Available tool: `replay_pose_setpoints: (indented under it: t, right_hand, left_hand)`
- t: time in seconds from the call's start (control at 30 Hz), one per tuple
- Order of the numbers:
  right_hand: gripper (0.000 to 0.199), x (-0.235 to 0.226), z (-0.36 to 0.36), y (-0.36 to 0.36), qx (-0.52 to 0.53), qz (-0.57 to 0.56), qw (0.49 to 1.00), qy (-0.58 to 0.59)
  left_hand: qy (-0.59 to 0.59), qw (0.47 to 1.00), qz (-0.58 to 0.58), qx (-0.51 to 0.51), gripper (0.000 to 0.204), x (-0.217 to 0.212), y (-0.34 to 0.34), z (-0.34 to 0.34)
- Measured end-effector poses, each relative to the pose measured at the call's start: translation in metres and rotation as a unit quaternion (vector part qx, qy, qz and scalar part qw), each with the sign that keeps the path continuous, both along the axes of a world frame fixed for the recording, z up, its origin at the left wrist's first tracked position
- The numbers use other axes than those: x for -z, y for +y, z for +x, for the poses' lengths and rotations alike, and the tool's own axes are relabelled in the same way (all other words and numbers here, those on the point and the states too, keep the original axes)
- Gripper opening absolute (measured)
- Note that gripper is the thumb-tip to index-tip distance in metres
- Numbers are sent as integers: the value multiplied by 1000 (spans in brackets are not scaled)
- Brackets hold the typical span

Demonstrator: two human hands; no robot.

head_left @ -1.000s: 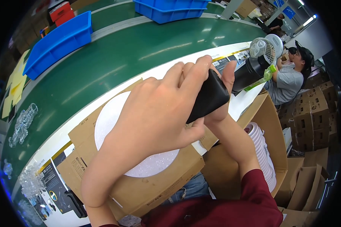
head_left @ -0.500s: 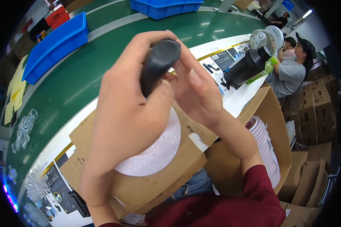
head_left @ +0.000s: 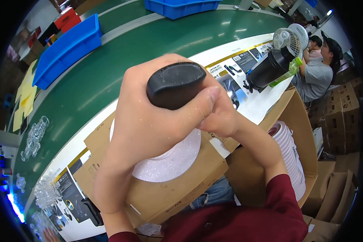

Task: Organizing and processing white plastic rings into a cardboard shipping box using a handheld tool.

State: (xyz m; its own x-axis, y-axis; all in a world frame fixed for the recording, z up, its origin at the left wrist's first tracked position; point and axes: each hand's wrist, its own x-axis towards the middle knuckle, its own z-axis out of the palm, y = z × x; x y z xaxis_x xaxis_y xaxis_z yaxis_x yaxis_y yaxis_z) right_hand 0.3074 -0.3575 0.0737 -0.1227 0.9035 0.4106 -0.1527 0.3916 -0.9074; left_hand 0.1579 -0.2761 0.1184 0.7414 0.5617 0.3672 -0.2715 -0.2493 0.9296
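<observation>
Head view shows a black rounded piece (head_left: 176, 84) already within the grasp, so the relation that counts is how it sits between the two hands: the left hand (head_left: 143, 113) lies on its left and near side, while the right hand (head_left: 224, 115) comes up from the lower right, near its right end. The left is clearly the nearer, curled closed around the piece, with its thumb laid along the near edge toward the right. The right hand is partly bent, its fingers mostly hidden behind that thumb and the piece; I cannot tell how far open it is, or whether it grips anything. The piece is held up above a white speckled disc (head_left: 169, 166) that lies on brown cardboard (head_left: 185, 183) in front of the person. Its exposed face is a smooth, elongated oval turned up toward the camera, longer from left to right than from near to far, the right end tipped slightly away from the person. How far the body runs down inside the grasp is hidden, so its full long axis cannot be told.
</observation>
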Motion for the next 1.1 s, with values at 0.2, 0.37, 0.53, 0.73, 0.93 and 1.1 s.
replay_pose_setpoints:
  t: [0.2, 0.37, 0.53, 0.73, 0.93, 1.1]
  right_hand:
    - [85, 1, -4, -3, 26, -42, 998, -40]
    - [89, 3, 0, 5, 73, -22, 997, -28]
    - [86, -7, -2, 1, 105, -12, 991, -85]
    - [79, 0, 1, 3, 124, -5, 992, -39]
    - [65, 2, 4, 6, 84, -41, 994, 58]
    - [66, -2, 2, 5, 65, -14, 996, 60]
  left_hand:
    - [68, 997, -7, -37, 22, -5, -3, 1]
    - [62, 997, -41, -17, 52, -6, -8, 0]
    - [40, 998, -58, -6, 61, 1, -7, -1]
    - [46, 997, 23, -57, 57, -1, 2, 1]
    - [17, 995, -38, -86, 46, -7, 3, 3]
    - [-10, 997, -66, -30, 44, -8, 12, -5]
